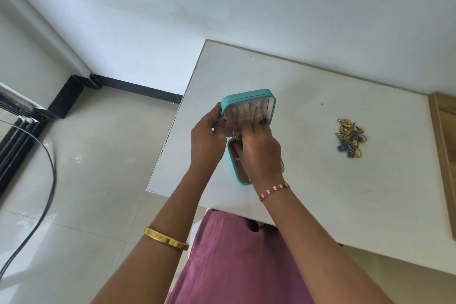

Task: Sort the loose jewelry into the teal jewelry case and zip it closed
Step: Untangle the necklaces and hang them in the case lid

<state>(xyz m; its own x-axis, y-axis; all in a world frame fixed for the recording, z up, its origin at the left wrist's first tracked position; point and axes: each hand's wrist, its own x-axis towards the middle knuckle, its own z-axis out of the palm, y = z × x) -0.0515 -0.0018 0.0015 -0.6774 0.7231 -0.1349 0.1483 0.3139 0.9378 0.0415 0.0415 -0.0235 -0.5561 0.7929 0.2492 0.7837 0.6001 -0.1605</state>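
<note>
My right hand [259, 149] is over the open teal case [246, 116], fingers curled down at the pocket strip along the lid's lower edge, pinching something small there; too small to tell what. My left hand [207, 140] grips the lid's left edge, thumb on the inner lining, holding the lid upright. A red-and-white thread band [274, 191] is on my right wrist, a gold bangle [165, 239] on my left forearm.

Case sits near the left edge of the white surface [308, 180], hinged open. The lid stands up, cream lining facing me, with three hook tabs near the top. Thin chains hang from them, and a dark pendant [262, 121] sits near my right fingertips. The base tray lies flat below, mostly hidden by my right hand; one divided compartment shows.

The loose jewelry pile [351, 137] is well apart to the right on the same surface: gold flower pieces, blue bits, hoops, all tangled together.

Pink fabric [234, 254] is below the surface's near edge. A tiled floor is to the left with a dark cable [47, 180] across it. A wooden frame [444, 155] is at the far right.
</note>
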